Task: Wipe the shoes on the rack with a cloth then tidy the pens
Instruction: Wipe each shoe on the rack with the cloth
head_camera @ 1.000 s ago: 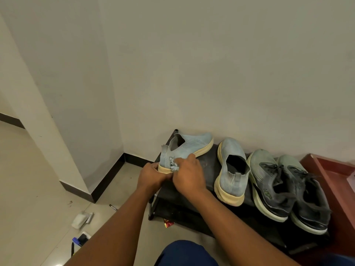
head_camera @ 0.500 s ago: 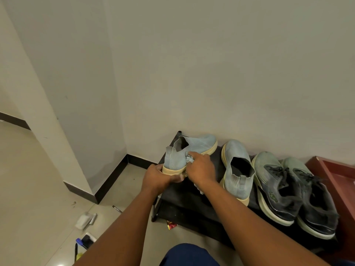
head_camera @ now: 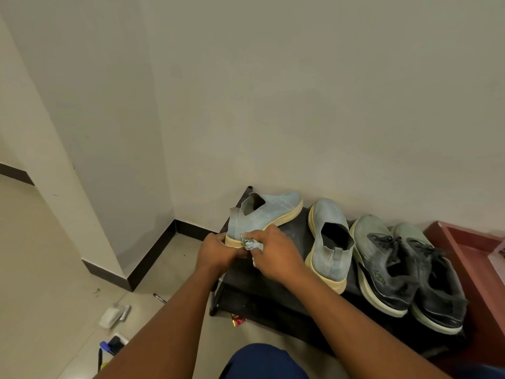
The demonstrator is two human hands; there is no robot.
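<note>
Sprawling pale floor tiles (head_camera: 54, 255) carry loose pens (head_camera: 109, 348) at the left; on the black rack (head_camera: 295, 231) the left hand (head_camera: 216, 251) grips a tilted blue shoe (head_camera: 269, 210) — the right hand (head_camera: 276, 254) pinches a cloth (head_camera: 252, 245) against its heel — beside three more shoes and a red tray (head_camera: 464, 247).

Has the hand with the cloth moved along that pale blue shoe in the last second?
Yes. The right hand with the crumpled cloth slid toward the toe of the pale blue knit shoe, then back to its heel.

head cam | looks forward-down | close over shoe rack (head_camera: 273, 296) | wall corner ahead
</note>
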